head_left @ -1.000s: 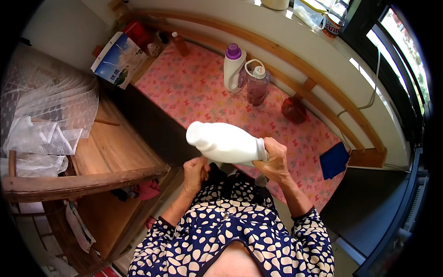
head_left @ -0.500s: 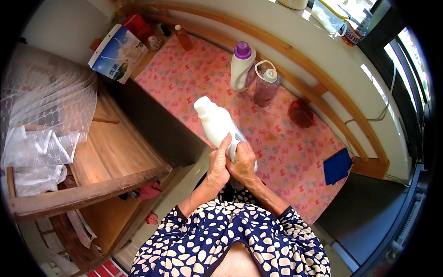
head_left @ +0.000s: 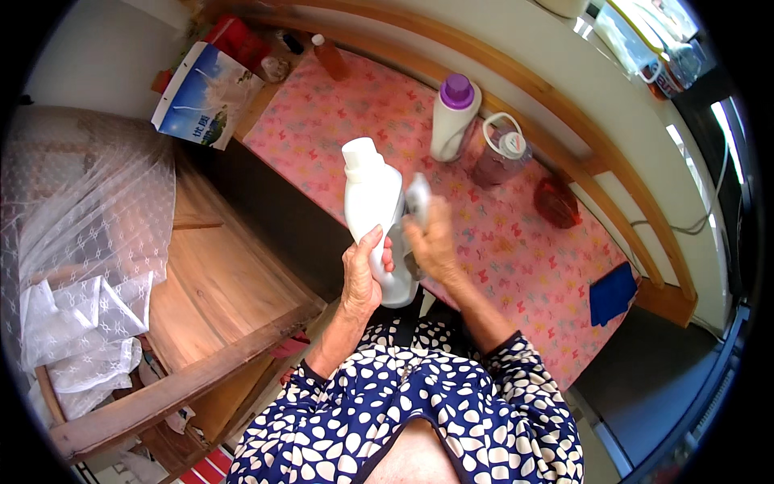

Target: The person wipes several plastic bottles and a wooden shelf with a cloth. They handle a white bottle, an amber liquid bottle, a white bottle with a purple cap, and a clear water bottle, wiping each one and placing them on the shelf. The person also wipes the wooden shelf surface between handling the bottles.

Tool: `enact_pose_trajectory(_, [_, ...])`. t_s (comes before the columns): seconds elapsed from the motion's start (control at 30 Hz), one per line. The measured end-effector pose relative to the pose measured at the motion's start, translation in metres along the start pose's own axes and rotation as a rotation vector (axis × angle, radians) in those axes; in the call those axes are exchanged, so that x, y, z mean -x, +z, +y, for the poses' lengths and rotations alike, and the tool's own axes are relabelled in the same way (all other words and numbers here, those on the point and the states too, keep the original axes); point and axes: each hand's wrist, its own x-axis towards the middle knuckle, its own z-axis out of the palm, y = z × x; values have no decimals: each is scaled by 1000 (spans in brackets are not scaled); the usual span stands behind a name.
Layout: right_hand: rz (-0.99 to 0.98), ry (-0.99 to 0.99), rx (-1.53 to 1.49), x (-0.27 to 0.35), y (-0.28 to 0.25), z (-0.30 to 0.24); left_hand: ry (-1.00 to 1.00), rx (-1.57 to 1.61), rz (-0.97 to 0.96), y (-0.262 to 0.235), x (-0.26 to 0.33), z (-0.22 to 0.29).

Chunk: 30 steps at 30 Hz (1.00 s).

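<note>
White plastic fills my left hand (head_left: 360,278): I hold the tall white bottle (head_left: 373,211) upright by its lower body, fingers wrapped round it, above the near edge of the pink butterfly-print cloth (head_left: 516,242) on the desk. My right hand (head_left: 431,242) is closed on a small pale grey piece (head_left: 418,199) beside the bottle's shoulder; I cannot tell what it is. I judge I am partway through handling the bottle's top. Anything further needs the bottle kept steady and plumb.

Farther back stand a white bottle with a purple cap (head_left: 453,119) and, just beside it, a clear jar with a white lid (head_left: 501,153). A blue-and-white carton (head_left: 205,97) leans at the left corner, and a blue cloth (head_left: 611,292) lies at the right.
</note>
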Motion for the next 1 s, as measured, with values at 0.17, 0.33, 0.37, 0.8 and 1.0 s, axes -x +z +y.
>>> enact_pose_trajectory(0.17, [81, -96, 190, 9, 53, 7, 94, -163, -9, -5, -28, 28])
enact_pose_trajectory(0.33, [-356, 207, -132, 35, 32, 39, 189, -255, -61, -28, -77, 37])
enact_pose_trajectory(0.37, [-372, 234, -63, 40, 29, 44, 209, -281, -52, -28, -88, 38])
enact_pose_trajectory(0.8, [-361, 592, 96, 68, 7, 127, 426, -392, -47, 7, -284, 45])
enact_pose_trajectory(1.0, [-396, 744, 45, 43, 4, 122, 610, -191, -13, 43, -357, 56])
